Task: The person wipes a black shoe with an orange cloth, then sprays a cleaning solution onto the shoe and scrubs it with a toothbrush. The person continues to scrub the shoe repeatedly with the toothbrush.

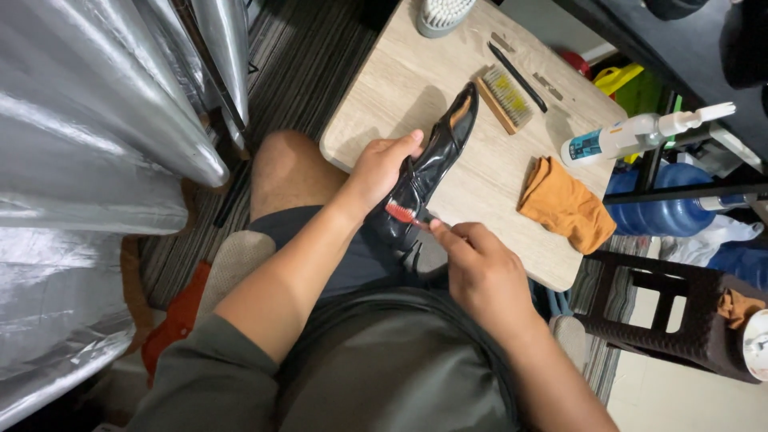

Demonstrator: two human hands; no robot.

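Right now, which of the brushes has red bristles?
The small toothbrush-like brush in the right hand, touching the black shoe. The wooden brush lying on the table has yellowish bristles; the round one has white.

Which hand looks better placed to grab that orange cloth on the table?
The right hand, probably. The crumpled orange cloth lies on the light wooden table just beyond it, though it holds a red-bristled toothbrush. The left hand grips the glossy black leather shoe, farther away.
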